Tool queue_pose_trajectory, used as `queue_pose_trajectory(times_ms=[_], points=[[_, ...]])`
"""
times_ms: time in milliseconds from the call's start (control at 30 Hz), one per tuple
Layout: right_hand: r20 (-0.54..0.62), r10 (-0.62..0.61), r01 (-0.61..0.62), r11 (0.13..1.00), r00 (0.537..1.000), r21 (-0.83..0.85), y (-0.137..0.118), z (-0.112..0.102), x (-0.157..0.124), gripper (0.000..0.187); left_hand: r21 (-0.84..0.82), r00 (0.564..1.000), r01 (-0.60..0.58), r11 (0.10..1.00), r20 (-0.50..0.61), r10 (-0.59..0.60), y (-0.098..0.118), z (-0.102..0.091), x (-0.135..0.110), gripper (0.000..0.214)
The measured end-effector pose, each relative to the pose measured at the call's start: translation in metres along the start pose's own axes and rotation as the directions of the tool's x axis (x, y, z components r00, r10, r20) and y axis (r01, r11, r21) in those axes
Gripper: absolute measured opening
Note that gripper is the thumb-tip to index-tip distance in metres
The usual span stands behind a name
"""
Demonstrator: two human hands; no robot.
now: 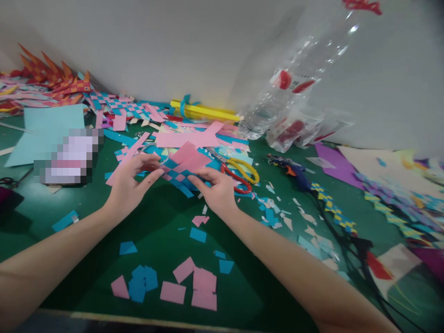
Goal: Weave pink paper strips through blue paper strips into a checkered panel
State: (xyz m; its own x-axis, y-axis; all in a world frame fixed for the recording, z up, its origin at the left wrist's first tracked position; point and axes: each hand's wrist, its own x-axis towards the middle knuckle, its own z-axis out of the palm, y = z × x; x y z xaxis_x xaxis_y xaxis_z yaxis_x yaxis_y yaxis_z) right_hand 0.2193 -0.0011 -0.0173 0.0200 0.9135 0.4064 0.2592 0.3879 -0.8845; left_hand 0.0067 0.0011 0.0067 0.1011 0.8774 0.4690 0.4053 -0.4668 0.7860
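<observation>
A small woven piece of pink and blue paper strips (177, 175) is held up over the green table between both hands. My left hand (133, 178) pinches its left edge between thumb and fingers. On the right edge, my right hand (217, 187) grips it the same way. Loose pink strip ends stick out at the top of the weave, and blue ends hang below. Just behind my right hand lie scissors (248, 171) with red and yellow handles. A ring of clear tape (156, 150) shows partly behind my left fingers.
Cut pink pieces (204, 289) and blue pieces (138, 282) lie near the table's front edge. A pixelated phone-like object (69, 157) is at left. Plastic bottles (294, 88) lean against the wall. Woven paper strips (333, 206) and a black cord (326, 217) lie at right.
</observation>
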Motion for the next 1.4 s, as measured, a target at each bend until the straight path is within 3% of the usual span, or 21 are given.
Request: queue_pose_trajectory(times_ms=[167, 400, 467, 567, 667, 800, 967, 1200, 1400], points=[[0.041, -0.137, 0.141, 0.98, 0.99, -0.138, -0.005, -0.002, -0.002, 0.007, 0.013, 0.995, 0.072, 0.997, 0.068, -0.072, -0.003, -0.002, 0.002, 0.032], [0.121, -0.285, 0.308, 0.91, 0.951, -0.277, -0.005, -0.005, 0.0, 0.007, 0.038, 0.994, 0.107, 0.994, 0.026, -0.108, -0.002, -0.002, 0.0, 0.025], [0.115, -0.265, 0.288, 0.908, 0.957, -0.305, -0.008, -0.005, 0.0, 0.007, 0.031, 0.993, 0.112, 0.993, 0.025, -0.113, -0.001, -0.002, 0.0, 0.022], [0.098, -0.187, 0.209, 0.931, 0.977, -0.299, -0.022, -0.006, 0.0, 0.032, 0.013, 0.993, 0.112, 0.994, 0.033, -0.113, 0.002, -0.001, -0.001, 0.02], [0.124, -0.119, 0.152, 0.939, 0.985, -0.307, -0.042, -0.009, -0.001, 0.04, 0.001, 0.994, 0.096, 0.995, 0.06, -0.095, 0.007, 0.002, -0.004, 0.019], [0.172, -0.106, 0.15, 0.95, 0.979, -0.272, -0.059, -0.013, -0.001, 0.026, -0.045, 0.994, 0.042, 0.998, 0.102, -0.038, 0.011, 0.007, -0.009, 0.014], [0.189, -0.045, 0.083, 0.977, 0.981, -0.198, -0.06, -0.012, -0.001, 0.005, -0.074, 0.979, 0.045, 0.996, 0.202, -0.029, 0.011, 0.011, -0.012, 0.016], [0.197, -0.015, 0.039, 0.992, 0.98, -0.118, -0.055, -0.011, -0.003, 0.007, -0.006, 0.96, 0.041, 0.999, 0.277, -0.038, 0.007, 0.01, -0.01, 0.024], [0.185, -0.035, 0.061, 0.989, 0.982, -0.136, -0.055, -0.012, -0.004, 0.008, -0.013, 0.962, -0.007, 1.0, 0.275, 0.01, 0.005, 0.011, -0.011, 0.016]])
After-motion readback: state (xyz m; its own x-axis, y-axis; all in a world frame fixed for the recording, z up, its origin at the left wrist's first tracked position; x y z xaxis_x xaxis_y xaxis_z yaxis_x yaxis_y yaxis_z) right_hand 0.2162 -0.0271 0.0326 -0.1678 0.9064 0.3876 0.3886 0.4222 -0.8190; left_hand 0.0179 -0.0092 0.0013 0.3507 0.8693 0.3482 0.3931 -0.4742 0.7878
